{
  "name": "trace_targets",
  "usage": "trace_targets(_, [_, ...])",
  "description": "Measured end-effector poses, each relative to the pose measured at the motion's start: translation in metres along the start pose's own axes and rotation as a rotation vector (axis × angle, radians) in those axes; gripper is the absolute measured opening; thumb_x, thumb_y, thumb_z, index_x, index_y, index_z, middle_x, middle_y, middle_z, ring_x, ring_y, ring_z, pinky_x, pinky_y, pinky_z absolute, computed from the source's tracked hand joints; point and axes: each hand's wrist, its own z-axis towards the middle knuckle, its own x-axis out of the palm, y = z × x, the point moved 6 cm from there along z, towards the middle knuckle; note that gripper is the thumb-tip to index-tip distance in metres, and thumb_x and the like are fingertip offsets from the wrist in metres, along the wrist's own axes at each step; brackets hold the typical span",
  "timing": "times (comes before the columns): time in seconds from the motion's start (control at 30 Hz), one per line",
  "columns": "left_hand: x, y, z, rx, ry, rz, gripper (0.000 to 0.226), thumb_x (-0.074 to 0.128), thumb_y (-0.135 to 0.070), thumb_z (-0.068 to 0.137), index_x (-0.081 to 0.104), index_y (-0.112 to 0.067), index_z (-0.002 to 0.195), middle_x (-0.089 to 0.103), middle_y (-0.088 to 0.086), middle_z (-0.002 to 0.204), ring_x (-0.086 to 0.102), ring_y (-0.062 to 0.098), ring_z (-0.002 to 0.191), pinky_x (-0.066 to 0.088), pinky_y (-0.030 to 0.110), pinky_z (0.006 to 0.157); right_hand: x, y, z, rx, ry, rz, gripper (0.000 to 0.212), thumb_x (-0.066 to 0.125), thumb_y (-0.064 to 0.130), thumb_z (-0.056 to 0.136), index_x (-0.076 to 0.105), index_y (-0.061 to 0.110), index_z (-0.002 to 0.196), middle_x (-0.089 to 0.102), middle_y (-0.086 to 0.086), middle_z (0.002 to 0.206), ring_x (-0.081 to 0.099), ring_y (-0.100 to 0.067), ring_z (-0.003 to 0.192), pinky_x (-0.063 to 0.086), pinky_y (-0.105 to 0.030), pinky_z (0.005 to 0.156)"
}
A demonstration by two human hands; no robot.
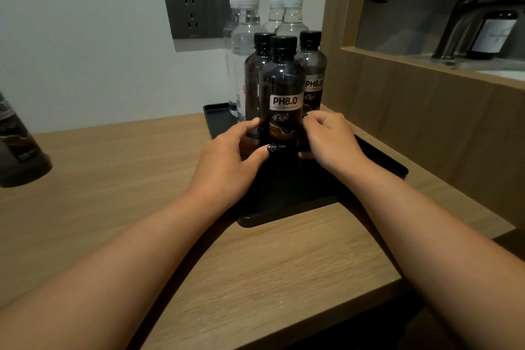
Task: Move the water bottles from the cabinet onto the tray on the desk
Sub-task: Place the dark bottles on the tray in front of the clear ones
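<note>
My hands, left and right, grip the black-capped dark plastic bottle; a careless nudge could topple the crowded bottles behind.

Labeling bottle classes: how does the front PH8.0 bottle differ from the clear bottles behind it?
The front PH8.0 bottle is dark with a black cap; the clear bottles are transparent, white-capped and taller. The left hand and right hand grip the front one; the clear ones stand untouched. All stand upright on the black tray.
</note>
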Motion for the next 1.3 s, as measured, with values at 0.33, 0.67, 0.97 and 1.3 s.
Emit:
trace_targets(0.33, [-0.006, -0.003, 0.000, 0.069, -0.026, 0.117, 0.056, 0.066, -0.032, 0.088, 0.046, -0.033, 0.140, 0.064, -0.006, 0.123, 0.056, 0.011, 0.117, 0.045, 0.033, 0.104, -0.008, 0.018, -0.003, -0.181, -0.088, -0.277, 0.030, 0.042, 0.018, 0.100, 0.067, 0.008, 0.086, 0.065, -0.006, 0.085, 0.061, -0.018, 0.082, 0.049, -0.031, 0.067])
trace_targets(0.67, [-0.060, 0.002, -0.013, 0.239, -0.225, 0.224, 0.049, 0.059, -0.024, 0.090, 0.048, -0.020, 0.137, 0.058, -0.001, 0.129, 0.051, 0.014, 0.117, 0.047, 0.036, 0.099, -0.006, 0.068, -0.047, -0.721, -0.556, -0.632, 0.039, 0.052, 0.006, 0.089, 0.052, 0.004, 0.128, 0.061, -0.011, 0.112, 0.056, -0.024, 0.105, 0.043, -0.040, 0.092])
trace_targets(0.97, [-0.153, 0.053, -0.066, 0.242, -0.450, 0.342, 0.050, 0.060, -0.010, 0.081, 0.050, -0.003, 0.129, 0.045, 0.016, 0.131, 0.040, 0.023, 0.126, 0.026, 0.020, 0.111, 0.024, 0.100, -0.083, -0.945, -0.646, -0.505, 0.061, 0.059, 0.005, 0.076, 0.038, 0.007, 0.133, 0.034, -0.011, 0.135, 0.039, -0.028, 0.124, 0.034, -0.046, 0.103])
trace_targets(1.3, [-0.238, 0.159, -0.073, -0.418, -0.953, -0.406, 0.098, 0.073, -0.022, 0.073, 0.007, -0.018, 0.146, 0.028, 0.010, 0.134, 0.048, 0.028, 0.119, 0.045, 0.034, 0.094, 0.200, 0.160, -0.084, -0.748, 0.047, -0.417, 0.063, 0.056, 0.007, 0.084, 0.033, 0.007, 0.142, 0.039, -0.010, 0.139, 0.040, -0.024, 0.126, 0.037, -0.038, 0.106])
